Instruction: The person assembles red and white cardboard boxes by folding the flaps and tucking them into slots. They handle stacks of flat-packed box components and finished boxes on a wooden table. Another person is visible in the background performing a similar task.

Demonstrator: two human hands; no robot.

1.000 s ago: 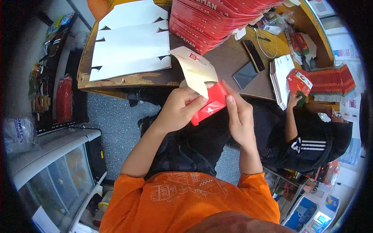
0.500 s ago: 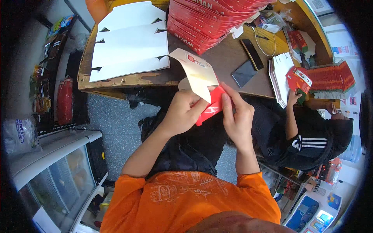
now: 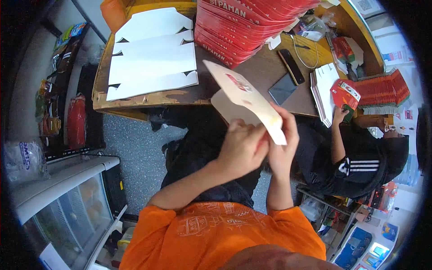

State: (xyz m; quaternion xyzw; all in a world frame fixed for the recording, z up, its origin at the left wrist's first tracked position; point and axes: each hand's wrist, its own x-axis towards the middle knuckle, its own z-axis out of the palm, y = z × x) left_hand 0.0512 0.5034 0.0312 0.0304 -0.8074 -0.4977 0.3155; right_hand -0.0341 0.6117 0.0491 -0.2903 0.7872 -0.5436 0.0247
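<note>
Over my lap I hold a partly folded cardboard food box (image 3: 245, 95), cream with a small red print on the side that shows. My right hand (image 3: 283, 143) grips its right end, fingers over the edge and thumb hidden behind the card. My left hand (image 3: 245, 146) is closed at the box's near edge, its fingertips partly hidden between the panels. A pile of flat white box blanks (image 3: 153, 56) with notched edges lies on the desk ahead to the left. Beside it rises a tall stack of red cartons (image 3: 238, 33).
Two phones, a black one (image 3: 291, 66) and a grey one (image 3: 283, 88), lie on the wooden desk (image 3: 207, 92). At right a person in black (image 3: 360, 164) holds a red carton (image 3: 345, 93) beside white blanks (image 3: 322, 90) and a row of red cartons (image 3: 382, 90). A glass-topped freezer (image 3: 72, 211) stands at left.
The box has turned from its red side to its cream side and shifted right. My left hand has moved right, close to my right hand, which has come slightly lower.
</note>
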